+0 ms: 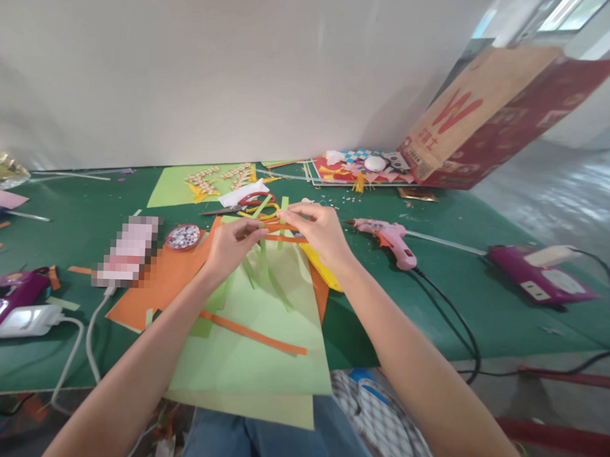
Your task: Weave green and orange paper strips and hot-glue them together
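Note:
My left hand [232, 244] and my right hand [317, 232] meet above a light green paper sheet [261, 347], both pinched on thin paper strips [279, 231], green and orange, woven together between the fingertips. Green strips hang down from the hands toward the sheet. A loose orange strip [254, 332] lies across the green sheet. An orange sheet [168, 277] lies under it to the left. A yellow ruler [326, 272] sticks out below my right wrist.
Red-handled scissors [248, 203] lie behind the hands. A pink glue gun [387, 238] with a black cord rests at right, a purple power strip [538, 276] farther right. A small dish of googly eyes [183, 236], a charger [24, 320] and a cardboard box [489, 115] stand around the green table [433, 293].

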`<state>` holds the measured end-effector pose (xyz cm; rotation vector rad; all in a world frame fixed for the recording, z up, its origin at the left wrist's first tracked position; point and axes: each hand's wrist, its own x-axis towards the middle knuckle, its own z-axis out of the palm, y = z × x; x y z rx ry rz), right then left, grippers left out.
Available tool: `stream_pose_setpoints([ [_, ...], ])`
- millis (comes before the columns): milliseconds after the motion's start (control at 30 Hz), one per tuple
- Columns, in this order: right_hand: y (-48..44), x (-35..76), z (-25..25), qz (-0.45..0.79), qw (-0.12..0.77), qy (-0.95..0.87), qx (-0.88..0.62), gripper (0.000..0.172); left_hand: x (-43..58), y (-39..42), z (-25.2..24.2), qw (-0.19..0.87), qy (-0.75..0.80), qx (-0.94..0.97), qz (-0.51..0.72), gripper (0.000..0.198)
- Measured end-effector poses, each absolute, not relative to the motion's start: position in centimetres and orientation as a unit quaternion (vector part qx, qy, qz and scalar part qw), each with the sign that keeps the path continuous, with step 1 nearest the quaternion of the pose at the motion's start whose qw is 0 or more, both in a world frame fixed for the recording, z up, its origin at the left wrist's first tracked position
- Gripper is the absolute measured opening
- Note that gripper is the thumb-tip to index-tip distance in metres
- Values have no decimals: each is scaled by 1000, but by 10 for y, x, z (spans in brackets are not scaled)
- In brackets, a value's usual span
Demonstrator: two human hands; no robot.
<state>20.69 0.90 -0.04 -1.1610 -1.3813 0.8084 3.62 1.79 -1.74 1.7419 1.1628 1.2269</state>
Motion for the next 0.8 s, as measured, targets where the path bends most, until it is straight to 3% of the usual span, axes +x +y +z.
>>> stream_pose_setpoints([
  [500,13,211,-2,451,544,-517,-482,17,34,19,-20,374,432,691,443,25],
  [733,10,208,1,260,537,-625,-504,17,34,18,-16,362,437,696,440,26],
  [800,9,207,2,262,535,-632,-495,18,34,18,-16,366,436,695,439,26],
])
